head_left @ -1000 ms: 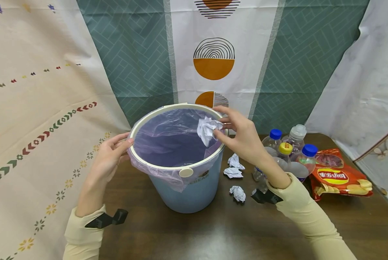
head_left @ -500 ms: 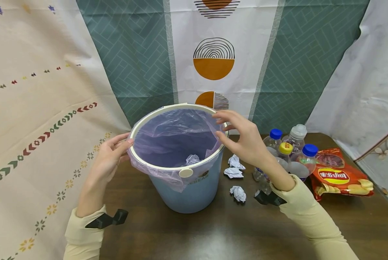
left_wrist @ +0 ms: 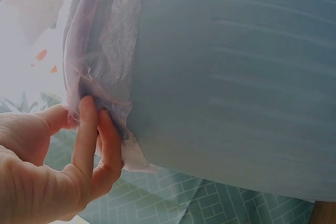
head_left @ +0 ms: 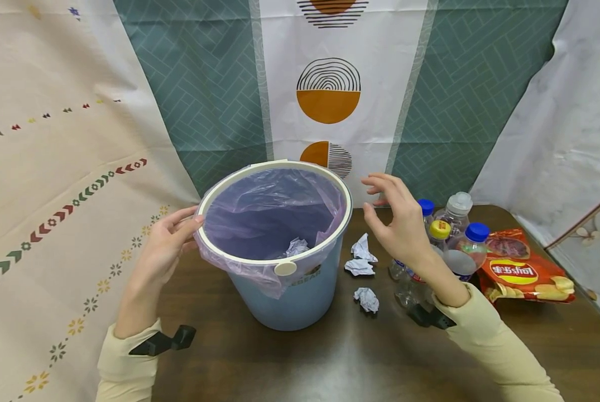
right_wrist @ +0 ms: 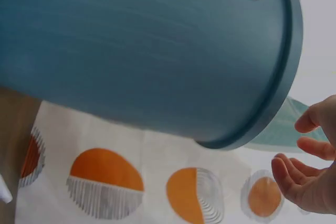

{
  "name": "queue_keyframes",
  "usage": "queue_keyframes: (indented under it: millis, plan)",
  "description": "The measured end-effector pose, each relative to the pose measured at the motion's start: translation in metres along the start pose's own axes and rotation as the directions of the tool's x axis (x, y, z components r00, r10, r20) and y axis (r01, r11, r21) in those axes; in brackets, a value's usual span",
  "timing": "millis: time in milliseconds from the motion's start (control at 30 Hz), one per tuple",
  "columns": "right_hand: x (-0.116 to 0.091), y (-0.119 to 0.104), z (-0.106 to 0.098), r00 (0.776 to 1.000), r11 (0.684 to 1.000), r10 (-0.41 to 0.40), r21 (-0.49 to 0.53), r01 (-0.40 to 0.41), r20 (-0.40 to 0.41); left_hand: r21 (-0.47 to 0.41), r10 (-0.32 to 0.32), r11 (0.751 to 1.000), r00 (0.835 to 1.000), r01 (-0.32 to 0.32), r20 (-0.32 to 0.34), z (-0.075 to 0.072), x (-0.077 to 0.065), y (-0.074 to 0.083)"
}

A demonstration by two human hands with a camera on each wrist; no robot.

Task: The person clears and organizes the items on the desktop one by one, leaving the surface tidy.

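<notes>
A light blue trash can [head_left: 284, 307] with a cream rim stands on the table, lined with a thin purple plastic bag [head_left: 272, 283] folded over its edge. My left hand [head_left: 163, 245] grips the rim on the left; in the left wrist view its fingers [left_wrist: 84, 140] lie against the folded bag, thumb on the rim's other side. Inside, a crumpled paper ball [head_left: 297, 247] shows near the front wall. My right hand [head_left: 401, 229] hovers right of the can, fingers loosely curved and holding nothing. Below it lie three more crumpled papers [head_left: 367, 300] beside the can.
Several clear plastic bottles [head_left: 464, 254] with blue, yellow and clear caps stand on the right, some partly behind the right forearm. A red chip bag [head_left: 526, 273] lies beyond them. A patterned curtain [head_left: 219, 84] hangs behind the can.
The right hand let go of a crumpled paper over the can, and a paper ball now shows inside. Then that hand moved right, off the rim. The left hand stayed on the rim.
</notes>
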State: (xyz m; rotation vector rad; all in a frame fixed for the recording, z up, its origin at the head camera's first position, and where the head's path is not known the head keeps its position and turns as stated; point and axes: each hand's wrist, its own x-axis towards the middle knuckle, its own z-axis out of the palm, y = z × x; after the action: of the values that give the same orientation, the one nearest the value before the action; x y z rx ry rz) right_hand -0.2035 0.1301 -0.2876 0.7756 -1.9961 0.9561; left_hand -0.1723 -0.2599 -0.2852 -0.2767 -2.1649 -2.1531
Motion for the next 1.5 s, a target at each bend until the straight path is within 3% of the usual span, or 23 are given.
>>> queue_keyframes:
  millis: [233, 433, 667, 867, 1033, 1267, 1367, 1500]
  plan:
    - [-0.016, 0.015, -0.002, 0.996, 0.998, 0.04, -0.06, -0.035, 0.082, -0.021, 0.015, 1.0, 1.0, -0.015, 0.008, 0.0, 0.0, 0.0]
    - [-0.032, 0.025, -0.002, 0.977, 0.993, 0.095, -0.093, -0.078, 0.189, -0.013, 0.01, 1.0, 1.0, -0.009, 0.011, -0.001, 0.0, 0.0]
    - [-0.048, 0.035, -0.001, 0.943, 0.984, 0.16, -0.122, -0.129, 0.291, -0.023, 0.0, 1.0, 1.0, 0.0, 0.009, 0.0, 0.0, -0.001]
    - [-0.06, 0.04, 0.0, 0.895, 0.974, 0.201, -0.181, -0.139, 0.397, -0.016, 0.01, 1.0, 1.0, -0.01, 0.013, 0.0, 0.0, -0.001]
    - [-0.067, 0.038, 0.0, 0.84, 0.97, 0.201, -0.22, -0.101, 0.504, -0.01, 0.011, 1.0, 1.0, -0.011, 0.011, -0.001, -0.001, -0.001]
    - [-0.076, 0.038, 0.004, 0.744, 0.965, 0.2, -0.261, -0.035, 0.638, -0.011, 0.009, 1.0, 1.0, -0.009, 0.014, -0.001, 0.0, -0.001]
    - [-0.083, 0.04, 0.008, 0.678, 0.963, 0.221, -0.266, -0.039, 0.701, 0.0, 0.007, 1.0, 1.0, -0.007, 0.016, -0.001, 0.0, -0.002]
    - [-0.091, 0.044, 0.014, 0.572, 0.96, 0.256, -0.272, -0.058, 0.779, -0.003, 0.01, 1.0, 1.0, -0.01, 0.02, -0.001, 0.0, -0.002]
